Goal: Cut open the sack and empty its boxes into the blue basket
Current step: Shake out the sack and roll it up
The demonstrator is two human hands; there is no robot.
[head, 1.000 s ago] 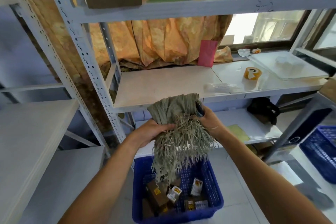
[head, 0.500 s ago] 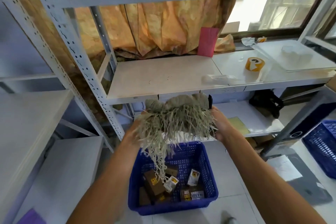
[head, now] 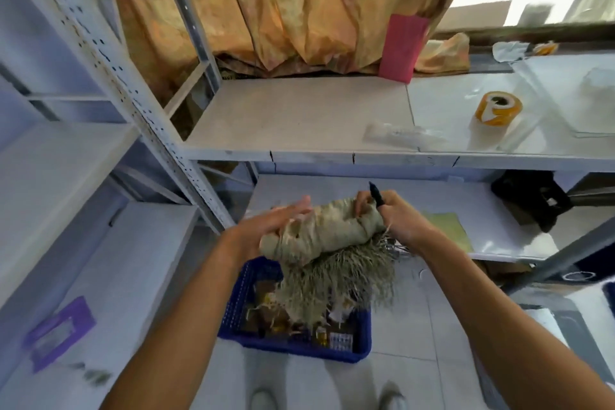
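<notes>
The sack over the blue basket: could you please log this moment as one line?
left hand: open, flat on sack | right hand: grips sack and black cutter | boxes: in blue basket

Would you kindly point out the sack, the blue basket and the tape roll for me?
sack (head: 319, 231): head view, on its bunched woven middle.
blue basket (head: 293, 348): head view, on its near rim.
tape roll (head: 498, 109): head view, on its yellow side.

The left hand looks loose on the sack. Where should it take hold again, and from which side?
Best bet: the bunched woven end of the sack, coming in from the left. The left hand lies flat and open against that end, while the right hand already pinches the other end together with a black tool. The frayed fringe hangs down over the blue basket and would probably slip or tear.
</notes>
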